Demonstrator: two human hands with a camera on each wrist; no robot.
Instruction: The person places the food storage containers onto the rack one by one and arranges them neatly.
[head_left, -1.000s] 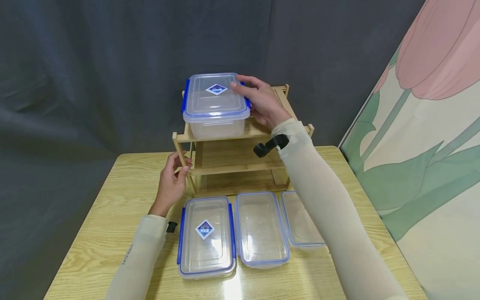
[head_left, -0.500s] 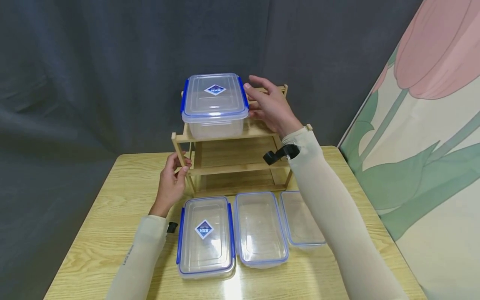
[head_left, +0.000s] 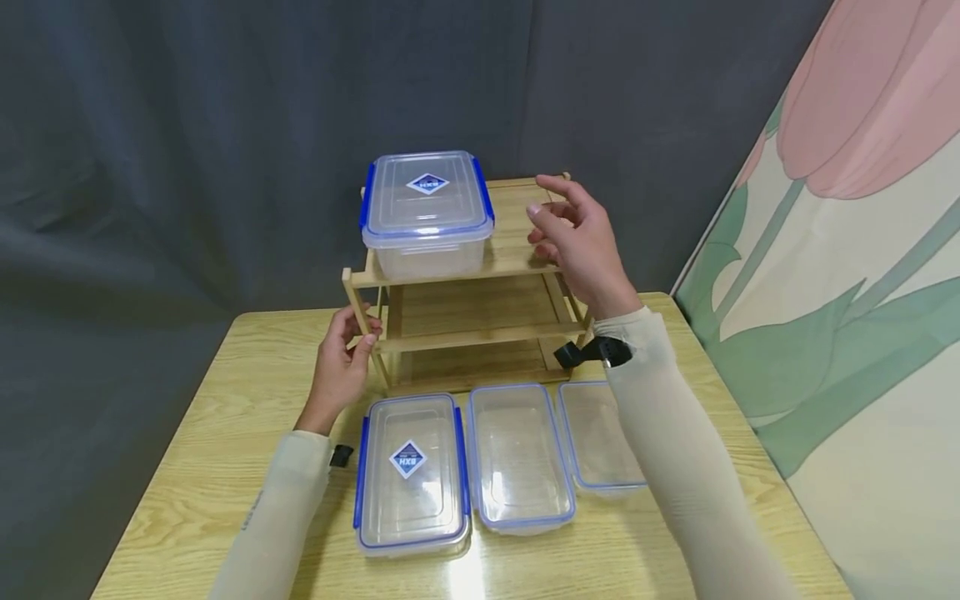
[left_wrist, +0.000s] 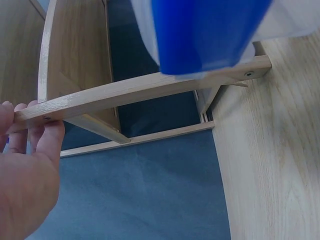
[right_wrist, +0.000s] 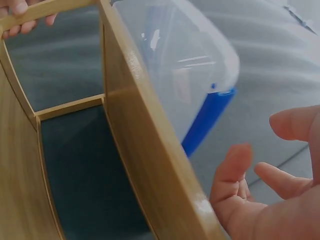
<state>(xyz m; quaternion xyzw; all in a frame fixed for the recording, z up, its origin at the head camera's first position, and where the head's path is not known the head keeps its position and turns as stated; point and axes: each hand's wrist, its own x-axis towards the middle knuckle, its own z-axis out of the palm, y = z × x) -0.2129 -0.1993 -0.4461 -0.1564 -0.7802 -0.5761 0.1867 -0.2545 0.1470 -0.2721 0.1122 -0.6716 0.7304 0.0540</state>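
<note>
A clear lidded food container (head_left: 427, 212) with blue side clips and a diamond label sits on the left part of the top shelf of a wooden rack (head_left: 480, 333). My left hand (head_left: 341, 367) grips the rack's front left post, fingers and thumb around the wood, as the left wrist view also shows at the post (left_wrist: 140, 92). To the right of the container, over the top shelf, my right hand (head_left: 581, 242) is held with loosely bent fingers and nothing in them. A gap shows between it and the container's blue clip (right_wrist: 209, 120) in the right wrist view.
Several more containers rest on the wooden table (head_left: 195, 467) before the rack: a labelled one with blue clips (head_left: 412, 508), a middle one with a blue rim (head_left: 521, 454), and a right one (head_left: 600, 433) partly behind my right forearm. A dark curtain (head_left: 225, 125) hangs behind.
My right hand has let go of the container's right side and moved right and slightly down. The container stays on the top shelf. My left hand keeps its grip on the post.
</note>
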